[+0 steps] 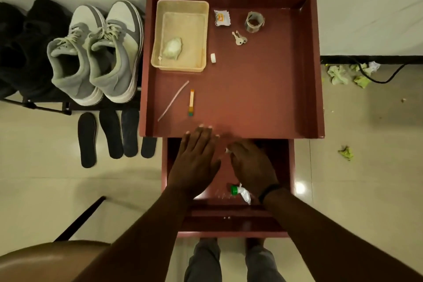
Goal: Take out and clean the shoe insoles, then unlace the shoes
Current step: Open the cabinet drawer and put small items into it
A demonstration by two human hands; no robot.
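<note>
Left hand (pixel 196 160) lies flat with straight fingers; right hand (pixel 251 165) pinches something small and white, hard to identify, above the open red drawer (pixel 290 167). Four dark foam insoles (pixel 109 135) lie on the floor below grey-white laced sneakers (pixel 96 52).

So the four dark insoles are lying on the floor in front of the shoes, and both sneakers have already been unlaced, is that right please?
Not quite. The head view shows the four dark insoles on the floor in front of the shoes, but both sneakers still have their laces threaded through; the unlacing has not been done.
</note>
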